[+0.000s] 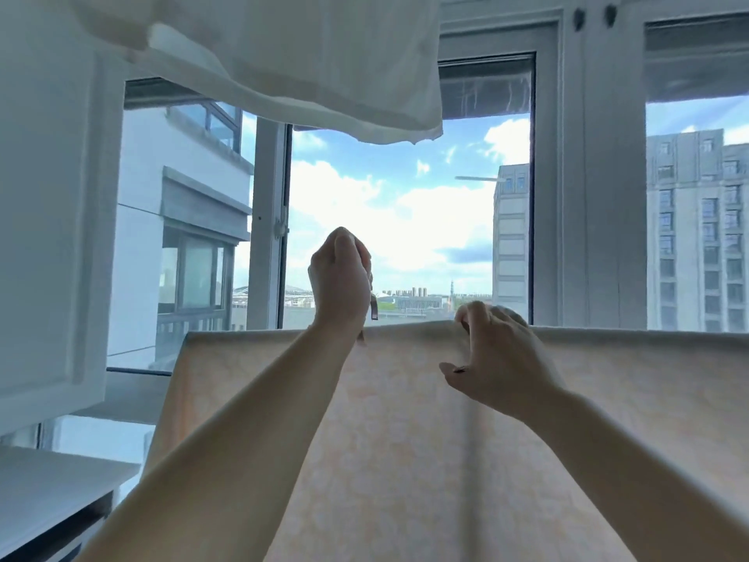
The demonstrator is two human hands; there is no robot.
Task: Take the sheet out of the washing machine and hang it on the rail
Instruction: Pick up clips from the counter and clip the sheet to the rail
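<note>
So the sheet is already draped over the rail. You can't see the rail itself, it's hidden under the fold, but the top edge of the fabric runs dead straight left to right across the view, with the near side hanging down toward the camera. That left-to-right line is the thing everything turns on now.

Right hand is sitting right on that fold, fingers hooked over the top edge and thumb sticking out on the near face, so its grip is holding the sheet at the rail line. Left hand is up above the fold, just left of the right one, its grip closed around a small dark clip-looking thing that dangles below the fist. Can't tell for sure what it is, my guess is a peg.

If so, the next move is straight down: the fold lies directly below the left hand, and the right is already pinning the spot beside it.

Further up there's a white cloth hanging overhead, and past it the window with sky and buildings.
</note>
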